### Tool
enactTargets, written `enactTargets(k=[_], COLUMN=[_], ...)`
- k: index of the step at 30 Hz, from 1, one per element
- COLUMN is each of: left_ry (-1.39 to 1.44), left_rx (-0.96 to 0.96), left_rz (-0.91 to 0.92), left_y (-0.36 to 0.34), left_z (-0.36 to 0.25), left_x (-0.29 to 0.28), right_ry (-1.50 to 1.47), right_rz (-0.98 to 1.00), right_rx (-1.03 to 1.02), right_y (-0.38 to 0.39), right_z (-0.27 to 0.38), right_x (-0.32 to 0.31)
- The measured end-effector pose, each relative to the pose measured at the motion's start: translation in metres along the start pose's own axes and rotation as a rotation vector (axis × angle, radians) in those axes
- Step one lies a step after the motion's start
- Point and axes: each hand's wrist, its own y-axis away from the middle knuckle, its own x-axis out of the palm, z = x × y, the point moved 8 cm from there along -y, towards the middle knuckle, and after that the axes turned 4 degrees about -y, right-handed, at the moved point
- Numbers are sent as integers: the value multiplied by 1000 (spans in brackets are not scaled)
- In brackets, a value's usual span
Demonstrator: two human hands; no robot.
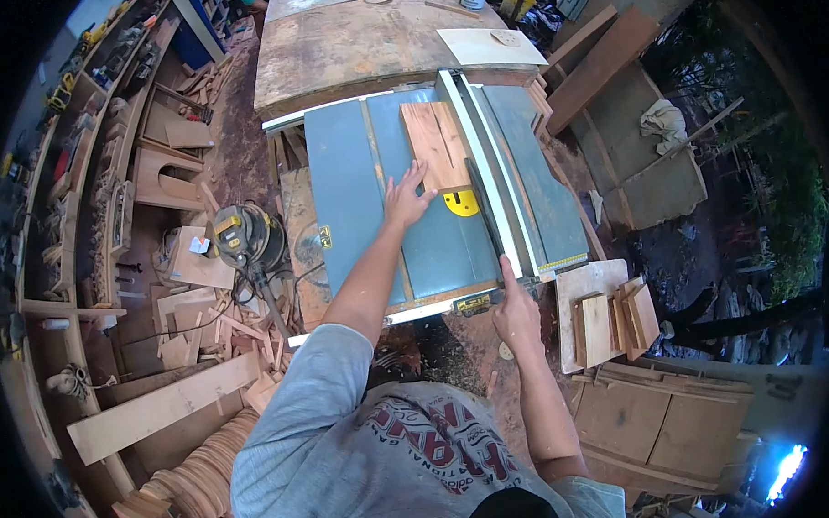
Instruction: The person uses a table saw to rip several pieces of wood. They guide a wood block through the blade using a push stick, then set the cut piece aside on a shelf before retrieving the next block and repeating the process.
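The wooden board [434,143] lies flat on the blue-grey saw table [348,202], near the far end. Its long side runs away from the person, along the long metal fence [486,179] that sits just to its right. A yellow plate [461,203] shows just beside the near end of the board.

The left hand [405,199] is the nearer one. The board lies just ahead of it. The hand is flat and spread wide, not holding anything, and its fingertips [421,171] touch the near left edge of the board. The left arm reaches far out over the table, almost straight.

The right hand [517,310] is back at the near end of the fence, well apart from the board. It looks laid on the fence end, one finger pointing up. I cannot tell if it grips

A stack of small wood pieces [613,323] sits to the right
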Motion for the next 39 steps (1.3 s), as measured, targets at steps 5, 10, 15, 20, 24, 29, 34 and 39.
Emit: enactTargets(k=[5,10,15,20,24,29,34,39], left_ry=[-61,-138,-320,-232,-134,37,28,-37], left_rx=[-64,-68,94,279,382,160,108,61], left_rz=[60,8,-70,-128,-99,-41,40,43], left_y=[-20,-44,-23,111,217,237,230,231], left_z=[7,4,-11,-37,-64,-69,-80,-92], left_x=[-2,-12,-24,-23,-16,-11,3,14], right_ry=[17,76,15,-165,-261,-413,-402,-415], right_rz=[25,49,-22,-169,-351,-402,-374,-373], right_rx=[14,-15,-60,-146,-245,-227,-108,-77], right_y=[-21,-61,-135,-208,-157,-58,5,56], right_z=[4,11,31,53,31,-15,-50,-66], right_x=[9,15,10,-16,-32,-34,-35,-35])
